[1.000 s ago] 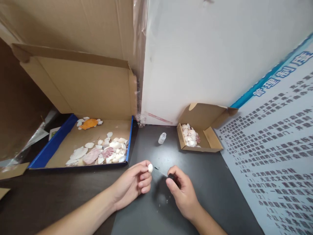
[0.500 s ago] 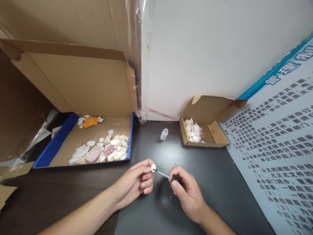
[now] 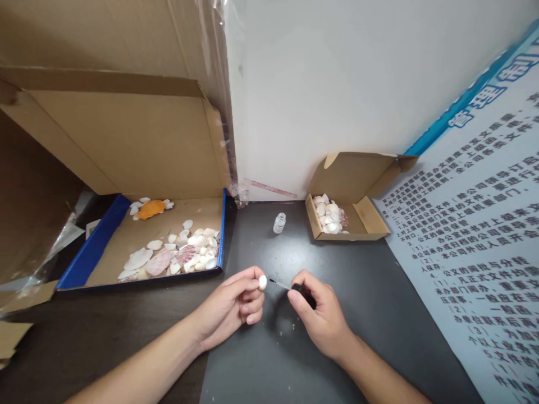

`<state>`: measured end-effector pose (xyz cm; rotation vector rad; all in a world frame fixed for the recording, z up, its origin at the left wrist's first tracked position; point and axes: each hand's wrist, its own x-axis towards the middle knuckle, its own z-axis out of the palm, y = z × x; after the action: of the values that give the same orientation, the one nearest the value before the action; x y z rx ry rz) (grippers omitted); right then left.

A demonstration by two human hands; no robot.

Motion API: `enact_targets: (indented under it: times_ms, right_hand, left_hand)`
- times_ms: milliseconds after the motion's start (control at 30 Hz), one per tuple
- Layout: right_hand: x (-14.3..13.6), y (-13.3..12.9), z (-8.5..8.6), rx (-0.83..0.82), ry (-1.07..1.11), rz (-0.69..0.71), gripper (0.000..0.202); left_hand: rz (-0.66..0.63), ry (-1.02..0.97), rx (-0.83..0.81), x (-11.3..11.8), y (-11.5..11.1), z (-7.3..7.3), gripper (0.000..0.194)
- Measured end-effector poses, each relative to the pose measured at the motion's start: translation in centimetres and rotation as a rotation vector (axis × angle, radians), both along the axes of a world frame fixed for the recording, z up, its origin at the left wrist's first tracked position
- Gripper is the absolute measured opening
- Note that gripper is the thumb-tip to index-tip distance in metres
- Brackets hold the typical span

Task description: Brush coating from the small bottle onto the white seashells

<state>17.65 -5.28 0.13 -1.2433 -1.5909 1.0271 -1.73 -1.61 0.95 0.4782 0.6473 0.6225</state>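
Pinching a small white shell [image 3: 263, 282] between thumb and forefinger, the left hand [image 3: 233, 300] is over the near part of the dark table [image 3: 252, 370]; its other fingers curl in, close to one another; across from it the right hand [image 3: 322, 314] has thumb and forefinger clamped on a black cap [image 3: 298, 288], whose thin brush [image 3: 281, 284] points left, its dark tip just beside the shell and, as I see it, apart from it; the glass bottle [image 3: 279, 223] is upright and uncapped farther off, between the two boxes. To the left, in the blue-edged box [image 3: 80, 252], an orange shell [image 3: 151, 209] lies at the far side with little white shells about its edge, an arrangement that looks well advanced, though I cannot tell whether those pieces are fixed; nearer in that box is a loose heap of shells [image 3: 168, 259], white and pinkish, and at the far right a small cardboard box [image 3: 373, 216] holds more of them; so the bottle is opened and the brush drawn out, and one shell is picked out and in hand, but not set down against anything; whether it is coated, I cannot tell from here; plenty of shells lie unused, by my judgement, in both boxes.
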Motion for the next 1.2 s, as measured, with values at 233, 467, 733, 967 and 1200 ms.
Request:
enact_targets:
  times_ms: [233, 467, 733, 967, 1200]
  right_hand:
    - [0.02, -0.11, 0.01, 0.005, 0.004, 0.053, 0.023]
    - [0.12, -0.15, 0.01, 0.025, 0.062, 0.042, 0.025]
    - [0.02, -0.1, 0.09, 0.023, 0.035, -0.003, 0.027]
    - [-0.09, -0.12, 0.15, -0.013, -0.018, -0.012, 0.028]
    - [-0.04, -0.26, 0.29, 0.026, 0.055, 0.062, 0.026]
  left_hand:
    - [-0.003, 0.004, -0.003, 0.05, 0.0, -0.07, 0.008]
    - [-0.002, 0.011, 0.013, 0.03, -0.08, 0.13, 0.008]
    - [-0.009, 0.02, 0.044, 0.04, -0.23, -0.05, 0.007]
    - [-0.011, 0.023, 0.055, 0.11, -0.25, 0.09, 0.008]
    - [-0.038, 0.046, 0.089, 0.13, -0.38, 0.01, 0.011]
